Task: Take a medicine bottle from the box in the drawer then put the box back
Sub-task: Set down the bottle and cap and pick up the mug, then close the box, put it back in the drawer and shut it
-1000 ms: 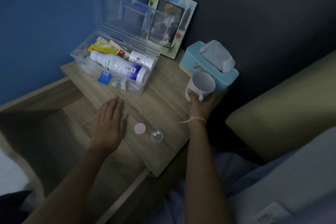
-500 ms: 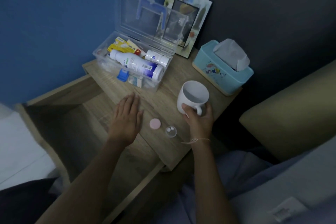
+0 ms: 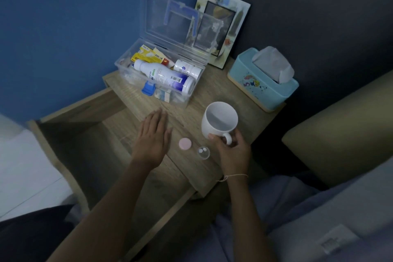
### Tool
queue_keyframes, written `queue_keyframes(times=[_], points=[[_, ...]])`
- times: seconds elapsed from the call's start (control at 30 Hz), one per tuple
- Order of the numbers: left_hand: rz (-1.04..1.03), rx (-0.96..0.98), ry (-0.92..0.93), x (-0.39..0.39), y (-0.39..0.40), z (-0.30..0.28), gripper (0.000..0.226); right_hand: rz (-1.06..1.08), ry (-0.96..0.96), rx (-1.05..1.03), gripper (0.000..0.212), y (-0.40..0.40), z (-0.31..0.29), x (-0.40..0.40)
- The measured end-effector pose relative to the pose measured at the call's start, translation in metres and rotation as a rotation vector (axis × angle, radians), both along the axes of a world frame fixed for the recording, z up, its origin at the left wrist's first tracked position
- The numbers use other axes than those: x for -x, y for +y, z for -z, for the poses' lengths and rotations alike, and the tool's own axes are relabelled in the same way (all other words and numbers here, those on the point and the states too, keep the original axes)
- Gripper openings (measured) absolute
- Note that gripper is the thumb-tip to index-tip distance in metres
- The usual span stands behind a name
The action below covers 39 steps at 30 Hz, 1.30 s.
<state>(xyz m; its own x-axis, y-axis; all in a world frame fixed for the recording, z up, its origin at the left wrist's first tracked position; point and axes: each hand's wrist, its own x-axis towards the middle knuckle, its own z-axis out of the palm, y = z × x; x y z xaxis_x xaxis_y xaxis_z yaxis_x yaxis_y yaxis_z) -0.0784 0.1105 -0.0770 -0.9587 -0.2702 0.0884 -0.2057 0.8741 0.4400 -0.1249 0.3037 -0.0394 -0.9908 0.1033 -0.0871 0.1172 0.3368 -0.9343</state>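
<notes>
The drawer (image 3: 85,155) stands open and empty, and the left hand (image 3: 152,138) lies flat and released on the tabletop (image 3: 212,95). Behind it the clear box (image 3: 161,70), lid up, holds the medicine bottle (image 3: 164,76); the right hand (image 3: 230,150) has its grip on a white mug (image 3: 219,120). I think the bottle must next be lifted out.

There is one view only, from a wide-angle camera worn on the head, looking forward and steeply down. It sits close above the bench (image 3: 214,95), which fills the middle of the frame, with the open drawer (image 3: 89,155) at lower left. Both forearms enter from the bottom edge. Walls bend across the top, and straight lines curve toward the frame's edges.
</notes>
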Motion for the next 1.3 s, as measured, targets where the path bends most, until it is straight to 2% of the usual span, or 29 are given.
queue_keyframes(times=[0.17, 0.33, 0.43, 0.53, 0.63, 0.7, 0.83, 0.93, 1.03, 1.17, 1.3], points=[[0.015, 0.015, 0.000, 0.000, -0.001, 0.004, 0.062, 0.173, 0.110, -0.104, 0.024, 0.001, 0.002, -0.006], [0.027, 0.016, 0.005, -0.001, -0.002, 0.004, 0.064, 0.127, 0.109, -0.147, 0.020, 0.001, 0.000, -0.007], [0.035, 0.000, -0.054, -0.001, -0.003, -0.003, 0.064, 0.133, 0.077, -0.127, 0.034, 0.001, -0.007, -0.012], [0.078, -0.077, -0.113, 0.001, -0.010, -0.015, 0.057, 0.110, 0.086, -0.205, 0.070, 0.003, -0.021, -0.029], [0.087, -0.049, -0.044, 0.000, -0.024, -0.038, 0.060, 0.081, 0.298, -0.294, 0.067, -0.002, -0.036, -0.040], [0.072, 0.012, 0.057, 0.001, -0.034, -0.054, 0.059, 0.043, 0.399, -0.263, 0.059, -0.013, -0.052, -0.036], [0.033, 0.105, 0.111, 0.018, -0.060, -0.083, 0.059, -0.039, 0.476, -0.152, 0.043, -0.049, -0.092, 0.001], [0.014, 0.146, 0.098, 0.030, -0.079, -0.095, 0.061, -0.127, 0.587, -0.157, 0.035, -0.075, -0.117, 0.039], [-0.040, 0.162, 0.073, 0.040, -0.098, -0.098, 0.060, -0.163, 0.608, -0.188, 0.035, -0.093, -0.131, 0.080], [-0.054, 0.179, 0.033, 0.053, -0.121, -0.093, 0.060, -0.208, 0.602, -0.273, 0.040, -0.106, -0.135, 0.133], [-0.004, 0.284, -0.090, 0.053, -0.131, -0.074, 0.063, -0.350, 0.447, -0.459, 0.067, -0.117, -0.119, 0.179]])
